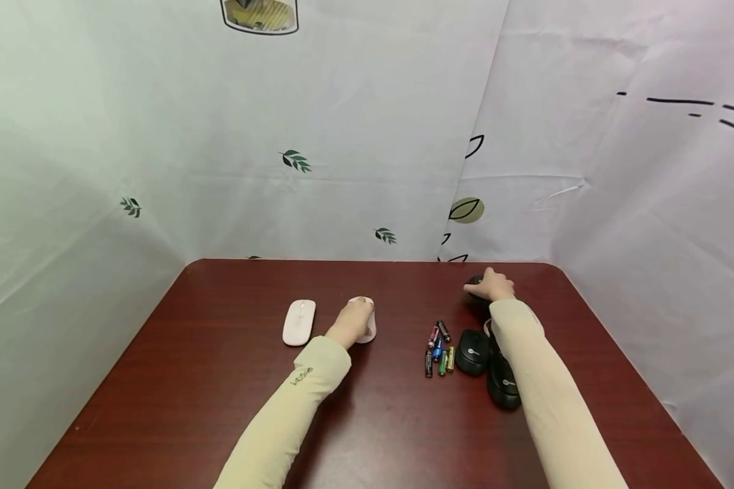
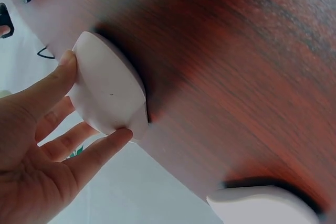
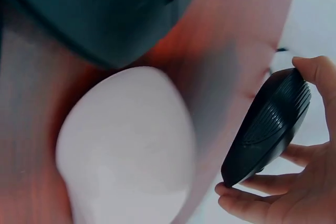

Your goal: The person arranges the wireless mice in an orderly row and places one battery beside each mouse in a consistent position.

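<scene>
My left hand point(image 1: 351, 322) grips a white computer mouse point(image 2: 107, 90) by its sides, thumb on one edge and fingers on the other. A second white mouse point(image 1: 298, 322) lies just left of it on the table. At the far right, my right hand point(image 1: 495, 285) holds a black mouse point(image 3: 268, 124) with ridged sides, pinched between thumb and fingers; in the right wrist view it is tilted on edge. Below that hand another white mouse point(image 3: 126, 145) shows up close, mostly hidden by the sleeve in the head view.
Two black mice point(image 1: 472, 352) point(image 1: 504, 382) rest near the right forearm. Several small batteries point(image 1: 439, 352) of different colours lie in a cluster beside them. The dark red wooden table point(image 1: 220, 380) ends at a patterned white cloth point(image 1: 342, 136) behind it.
</scene>
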